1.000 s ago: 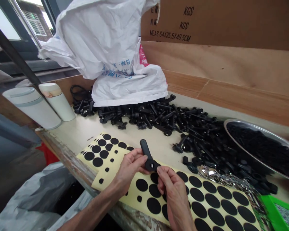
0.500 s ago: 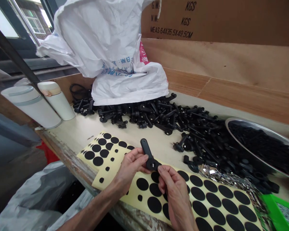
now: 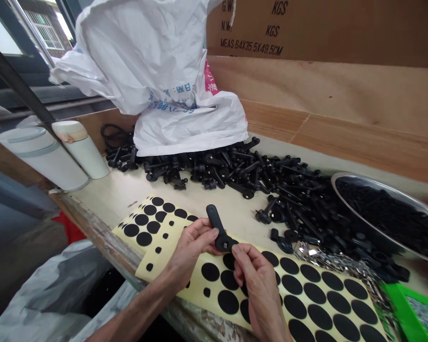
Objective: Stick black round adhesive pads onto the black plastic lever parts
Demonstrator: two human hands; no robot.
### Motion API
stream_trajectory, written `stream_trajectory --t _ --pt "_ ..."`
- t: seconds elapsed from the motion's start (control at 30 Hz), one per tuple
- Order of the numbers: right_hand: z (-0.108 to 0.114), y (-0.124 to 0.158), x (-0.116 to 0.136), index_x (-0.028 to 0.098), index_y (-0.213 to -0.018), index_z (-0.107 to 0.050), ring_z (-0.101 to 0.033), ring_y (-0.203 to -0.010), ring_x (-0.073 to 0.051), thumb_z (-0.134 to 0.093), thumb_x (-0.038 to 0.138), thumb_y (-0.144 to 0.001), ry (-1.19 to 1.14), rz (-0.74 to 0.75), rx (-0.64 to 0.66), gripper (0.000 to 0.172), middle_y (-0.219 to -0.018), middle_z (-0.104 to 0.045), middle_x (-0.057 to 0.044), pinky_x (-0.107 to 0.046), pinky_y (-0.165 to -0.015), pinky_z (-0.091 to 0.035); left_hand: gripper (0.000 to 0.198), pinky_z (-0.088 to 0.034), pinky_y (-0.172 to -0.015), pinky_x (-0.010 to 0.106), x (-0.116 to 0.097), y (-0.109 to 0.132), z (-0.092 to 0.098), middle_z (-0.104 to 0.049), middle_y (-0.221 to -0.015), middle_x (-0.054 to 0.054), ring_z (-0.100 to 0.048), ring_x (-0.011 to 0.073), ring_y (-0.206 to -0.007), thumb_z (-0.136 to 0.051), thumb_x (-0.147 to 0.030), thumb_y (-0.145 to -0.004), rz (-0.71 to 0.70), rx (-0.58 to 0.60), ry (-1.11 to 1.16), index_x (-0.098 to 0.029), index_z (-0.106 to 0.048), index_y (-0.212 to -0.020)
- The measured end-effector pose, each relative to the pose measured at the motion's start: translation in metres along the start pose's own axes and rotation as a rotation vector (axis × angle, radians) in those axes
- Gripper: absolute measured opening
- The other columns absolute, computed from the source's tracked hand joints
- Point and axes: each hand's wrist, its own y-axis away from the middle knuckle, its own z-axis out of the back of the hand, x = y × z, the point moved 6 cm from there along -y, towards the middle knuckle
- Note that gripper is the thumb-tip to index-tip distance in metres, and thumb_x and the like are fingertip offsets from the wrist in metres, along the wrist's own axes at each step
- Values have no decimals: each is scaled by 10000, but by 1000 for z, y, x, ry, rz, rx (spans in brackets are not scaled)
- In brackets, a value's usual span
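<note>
My left hand [image 3: 190, 249] grips a black plastic lever handle [image 3: 216, 223] near its wide end, with the long arm pointing up and away from me. The fingertips of my right hand [image 3: 257, 289] pinch the lever's round head [image 3: 224, 243]. Below my hands lie overlapping yellow backing sheets of black round stickers; the larger sheet [image 3: 299, 304] runs to the right and a smaller one [image 3: 146, 228] lies to the left. Several dots are gone from the sheets. My hands hide part of the larger sheet.
Loose black plastic levers [image 3: 235, 173] spread across the bench behind the sheets. A steel bowl [image 3: 385, 209] holds more black parts. Metal bits [image 3: 328, 259] and a green tray [image 3: 410, 308] sit right. A white sack [image 3: 146, 61] stands behind; a grey bag [image 3: 46, 294] hangs below the bench edge.
Both hands keep the same hold on the lever, with only slight finger movement. The whole view has shifted slightly.
</note>
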Motion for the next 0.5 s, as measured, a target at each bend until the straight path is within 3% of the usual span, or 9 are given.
stream_trajectory --t 0.27,0.5 --pt "4 -1 3 189 -703 -594 -311 -486 -90 -654 542 -772 147 108 -20 364 -536 -393 50 -224 -445 -264 279 -532 -682 284 -1 0 1 -687 -1011 101 -634 177 -806 -714 -226 -763 -4 -25 -64 -136 -615 -1008" --pt "1 13 26 227 -825 -607 -538 -654 -176 -391 374 -958 637 572 -140 294 -763 -574 -41 -294 -606 -409 255 -556 -662 288 -2 2 1 -696 -995 100 -640 187 -815 -684 -213 -777 -22 -45 -130 -126 -604 -1003"
